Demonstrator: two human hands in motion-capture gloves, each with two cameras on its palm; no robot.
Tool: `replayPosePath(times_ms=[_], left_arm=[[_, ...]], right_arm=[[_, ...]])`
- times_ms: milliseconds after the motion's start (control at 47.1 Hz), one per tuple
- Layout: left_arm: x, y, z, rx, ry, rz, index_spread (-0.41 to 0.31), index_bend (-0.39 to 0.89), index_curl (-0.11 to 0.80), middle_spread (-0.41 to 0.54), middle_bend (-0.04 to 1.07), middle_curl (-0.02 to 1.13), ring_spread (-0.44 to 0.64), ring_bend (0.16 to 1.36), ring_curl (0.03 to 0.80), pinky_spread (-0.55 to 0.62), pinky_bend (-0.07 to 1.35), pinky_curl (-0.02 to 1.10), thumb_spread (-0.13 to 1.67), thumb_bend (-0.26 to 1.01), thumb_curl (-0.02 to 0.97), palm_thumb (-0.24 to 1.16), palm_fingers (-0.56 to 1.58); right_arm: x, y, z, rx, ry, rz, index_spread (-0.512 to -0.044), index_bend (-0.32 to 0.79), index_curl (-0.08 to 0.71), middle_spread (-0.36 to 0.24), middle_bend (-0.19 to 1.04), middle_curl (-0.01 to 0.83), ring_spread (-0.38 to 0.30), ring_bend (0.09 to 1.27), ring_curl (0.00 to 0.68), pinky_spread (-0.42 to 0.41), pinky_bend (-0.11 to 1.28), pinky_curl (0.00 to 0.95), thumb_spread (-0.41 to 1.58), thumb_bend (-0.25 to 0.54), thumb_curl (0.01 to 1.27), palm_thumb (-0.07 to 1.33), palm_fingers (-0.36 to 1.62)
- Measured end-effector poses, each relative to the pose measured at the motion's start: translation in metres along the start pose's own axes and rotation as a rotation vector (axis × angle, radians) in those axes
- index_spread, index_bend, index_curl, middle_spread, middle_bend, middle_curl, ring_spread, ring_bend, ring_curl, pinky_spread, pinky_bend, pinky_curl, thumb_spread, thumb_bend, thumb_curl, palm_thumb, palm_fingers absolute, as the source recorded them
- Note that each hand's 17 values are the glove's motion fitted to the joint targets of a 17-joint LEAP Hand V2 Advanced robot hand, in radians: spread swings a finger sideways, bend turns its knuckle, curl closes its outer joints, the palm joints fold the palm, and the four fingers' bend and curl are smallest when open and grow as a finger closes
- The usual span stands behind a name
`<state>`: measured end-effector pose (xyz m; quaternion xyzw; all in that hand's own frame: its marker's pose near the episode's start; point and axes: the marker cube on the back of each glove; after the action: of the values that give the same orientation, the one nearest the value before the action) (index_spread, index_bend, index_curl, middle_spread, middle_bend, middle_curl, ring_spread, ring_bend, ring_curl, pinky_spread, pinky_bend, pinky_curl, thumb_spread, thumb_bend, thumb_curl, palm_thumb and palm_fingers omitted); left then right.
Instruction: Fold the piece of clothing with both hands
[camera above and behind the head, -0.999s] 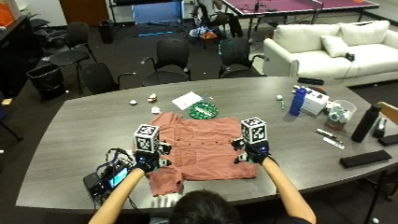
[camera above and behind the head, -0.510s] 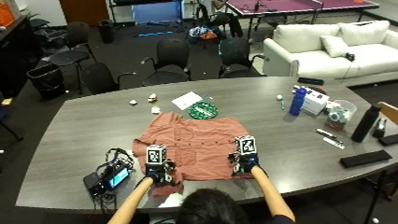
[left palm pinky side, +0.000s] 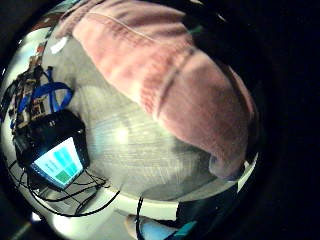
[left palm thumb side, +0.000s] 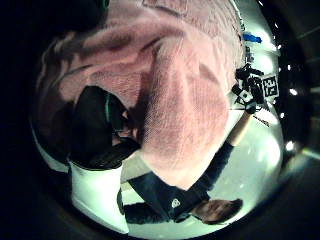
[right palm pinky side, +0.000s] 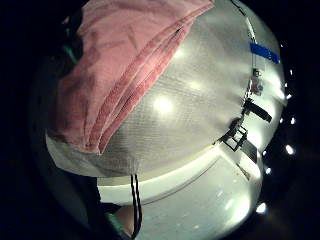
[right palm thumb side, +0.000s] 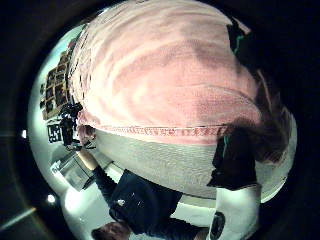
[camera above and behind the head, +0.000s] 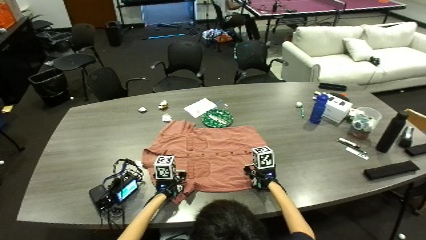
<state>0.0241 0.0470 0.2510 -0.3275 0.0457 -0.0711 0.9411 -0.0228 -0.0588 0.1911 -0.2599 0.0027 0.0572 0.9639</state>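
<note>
Salmon-pink short-sleeved button shirt (camera above and behind the head: 203, 154) lies spread flat on the grey oval table (camera above and behind the head: 80, 150), collar end toward the round green patterned disc (camera above and behind the head: 217, 118), hem at the near edge by the person. Both hands are on that hem: left hand (camera above and behind the head: 168, 187) pinches the corner on the side of the small black device with the lit screen (camera above and behind the head: 118, 190), fingers curled w/ cloth in them; right hand (camera above and behind the head: 261, 179) grips the opposite corner, thumb tucked under per the palm views. Looks like the start of a bottom-up fold. To do it well: lift both corners together, level, keep the hem taut btwn hands, carry it toward the disc, lay it square on the shoulders. Uneven lift would prob skew the crease.
</note>
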Motion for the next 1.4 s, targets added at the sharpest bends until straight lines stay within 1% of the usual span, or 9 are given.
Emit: replayPosePath(times_ms=[127,234,425,574,744,871,1105,1296,1402], left_arm=[[0.008,-0.003,-0.005,0.108,-0.023,0.034,-0.175,0.44,0.358,-0.062,0.47,0.33,0.18,0.43,0.219,0.29,0.25,0.26,1.14,0.05,0.403,0.62,0.68],[0.011,-0.007,-0.010,0.199,-0.086,0.074,-0.218,0.47,0.391,-0.138,0.52,0.37,0.04,0.40,0.233,0.18,0.17,0.25,1.13,0.06,0.425,0.69,0.84],[0.015,0.010,-0.011,0.108,-0.007,0.163,-0.246,0.39,0.409,-0.206,0.46,0.41,-0.12,0.42,0.285,0.02,0.18,0.27,1.12,0.03,0.446,0.74,0.96],[0.021,0.022,-0.012,0.204,-0.060,0.352,-0.254,0.30,0.411,-0.230,0.40,0.42,-0.19,0.41,0.311,-0.09,0.18,0.30,1.12,0.01,0.457,0.77,1.04],[0.035,0.091,-0.041,0.151,-0.026,0.533,-0.259,0.26,0.427,-0.236,0.37,0.44,-0.23,0.37,0.331,-0.13,0.16,0.31,1.11,-0.01,0.470,0.80,1.08],[0.038,0.113,-0.081,0.159,0.020,0.583,-0.255,0.23,0.441,-0.235,0.37,0.45,-0.25,0.36,0.344,-0.15,0.15,0.31,1.06,-0.01,0.496,0.82,1.10],[0.038,0.056,-0.166,0.289,0.034,0.416,-0.249,0.22,0.473,-0.224,0.38,0.48,-0.23,0.29,0.354,-0.16,0.16,0.31,0.93,-0.02,0.564,0.86,1.09],[0.038,-0.024,-0.175,0.251,0.035,0.298,-0.244,0.21,0.491,-0.232,0.37,0.50,-0.22,0.27,0.363,-0.13,0.13,0.30,0.89,-0.02,0.596,0.87,1.05],[0.037,-0.042,-0.169,0.193,0.003,0.116,-0.249,0.20,0.498,-0.237,0.37,0.51,-0.22,0.26,0.368,-0.12,0.12,0.29,0.90,-0.02,0.604,0.86,1.04]], right_arm=[[0.000,-0.016,-0.007,0.199,0.088,0.006,-0.264,0.12,0.284,-0.133,0.17,0.385,-0.187,0.50,0.363,-0.194,0.59,0.353,0.99,0.044,0.51,0.96,1.01],[-0.001,-0.017,-0.007,0.212,0.131,0.034,-0.247,0.18,0.330,-0.159,0.19,0.404,-0.213,0.54,0.403,-0.279,0.60,0.380,0.82,0.015,0.56,1.01,1.20],[0.002,0.012,-0.008,0.135,0.166,-0.036,-0.243,0.18,0.381,-0.202,0.25,0.458,-0.244,0.54,0.438,-0.317,0.58,0.399,0.62,-0.018,0.63,1.04,1.25],[0.008,0.066,-0.007,0.033,0.174,-0.048,-0.243,0.19,0.412,-0.208,0.28,0.486,-0.250,0.54,0.450,-0.323,0.56,0.402,0.50,-0.022,0.67,1.05,1.26],[0.038,0.095,-0.017,0.008,0.134,-0.141,-0.239,0.22,0.451,-0.211,0.30,0.510,-0.251,0.53,0.460,-0.323,0.54,0.405,0.41,-0.027,0.70,1.05,1.27],[0.047,0.126,-0.060,0.110,0.131,-0.104,-0.237,0.22,0.477,-0.213,0.32,0.524,-0.248,0.53,0.469,-0.318,0.53,0.410,0.36,-0.028,0.73,1.04,1.28],[0.053,0.093,-0.145,0.272,0.078,-0.007,-0.235,0.23,0.511,-0.214,0.32,0.541,-0.246,0.53,0.483,-0.319,0.53,0.421,0.31,-0.027,0.76,1.04,1.28],[0.055,0.019,-0.161,0.286,0.055,0.065,-0.235,0.23,0.530,-0.216,0.33,0.551,-0.248,0.53,0.492,-0.316,0.53,0.428,0.29,-0.025,0.77,1.04,1.27],[0.036,0.003,-0.162,0.285,0.006,0.115,-0.231,0.23,0.538,-0.210,0.33,0.555,-0.244,0.53,0.496,-0.313,0.53,0.433,0.28,-0.026,0.78,1.04,1.27]])
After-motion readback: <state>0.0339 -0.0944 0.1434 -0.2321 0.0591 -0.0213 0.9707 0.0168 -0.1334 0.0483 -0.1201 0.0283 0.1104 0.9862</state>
